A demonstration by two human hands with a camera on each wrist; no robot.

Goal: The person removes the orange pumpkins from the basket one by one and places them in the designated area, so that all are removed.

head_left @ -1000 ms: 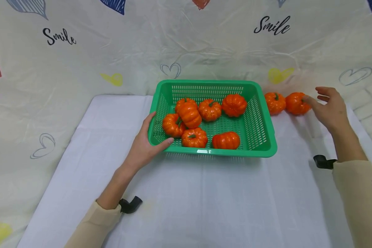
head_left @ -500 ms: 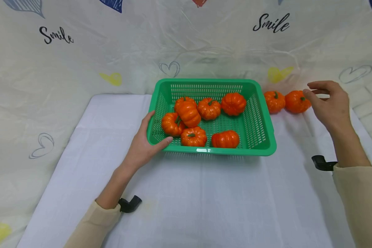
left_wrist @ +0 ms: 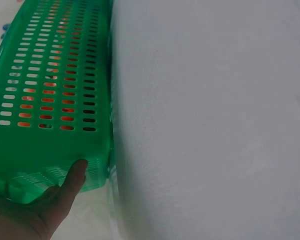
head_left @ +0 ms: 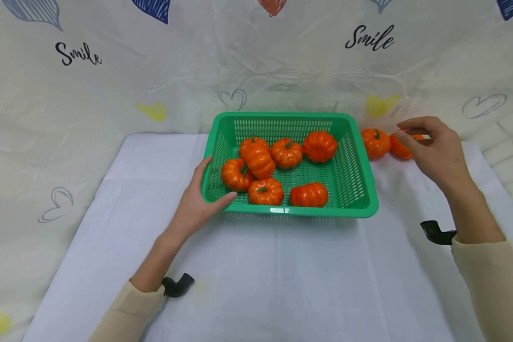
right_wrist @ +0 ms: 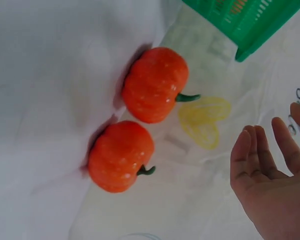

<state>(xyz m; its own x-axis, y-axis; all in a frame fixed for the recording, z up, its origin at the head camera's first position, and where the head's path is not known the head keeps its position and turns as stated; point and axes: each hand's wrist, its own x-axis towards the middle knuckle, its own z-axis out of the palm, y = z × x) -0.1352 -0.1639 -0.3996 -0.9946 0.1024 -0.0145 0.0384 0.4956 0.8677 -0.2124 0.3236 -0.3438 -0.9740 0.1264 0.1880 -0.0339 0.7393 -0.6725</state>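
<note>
Thumb over the front rim and fingers along the left side, my left hand (head_left: 192, 204) holds the near left corner of a green slotted plastic basket (head_left: 308, 212). Several small orange toy pumpkins (head_left: 266, 192) lie inside it, some leaning together at the left. Outside, just right of the basket, a pumpkin (head_left: 375, 144) with a green stem stands beside a second pumpkin (head_left: 399, 148). My right hand (head_left: 438, 154) overlaps the second one in the head view, its fingers loosely bent with nothing in them. In the right wrist view, both pumpkins lie apart from this hand (right_wrist: 275, 185).
A white cloth (head_left: 282, 275) covers the table. Behind it rises a pale printed sheet (head_left: 282, 52) with hearts and "Smile" lettering. Black wrist bands (head_left: 177, 285) sit at both sleeve cuffs.
My right hand has shifted left, from the right side of the farther pumpkin to in front of it. The left hand keeps its place on the basket.
</note>
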